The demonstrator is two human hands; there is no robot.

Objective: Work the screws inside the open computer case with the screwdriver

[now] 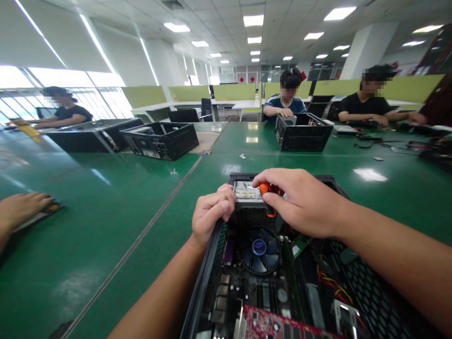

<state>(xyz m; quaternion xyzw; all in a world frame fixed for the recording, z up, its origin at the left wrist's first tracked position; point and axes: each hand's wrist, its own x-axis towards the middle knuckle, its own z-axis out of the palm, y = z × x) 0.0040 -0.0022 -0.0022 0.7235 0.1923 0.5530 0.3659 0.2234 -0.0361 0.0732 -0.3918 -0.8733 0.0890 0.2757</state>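
Note:
An open black computer case (pixel 208 263) lies on the green table in front of me. My left hand (pixel 213 209) is closed over its far left corner, beside the power supply (pixel 246 189) with its white label. In my right hand (pixel 303 202) is a screwdriver (pixel 271 207) with an orange and black handle, held over the power supply; its tip is hidden. Nearer to me inside the case are a CPU fan (pixel 259 249) with a blue centre, a red expansion card (pixel 271 325) and yellow and red cables (pixel 332 282).
Another person's hand (pixel 28 207) rests on a board at the left. Across the table (pixel 141 197), several people work. More open cases (pixel 160 141) stand at the far left, and one case (pixel 303 134) is before a person opposite. Cables (pixel 381 141) lie at the far right.

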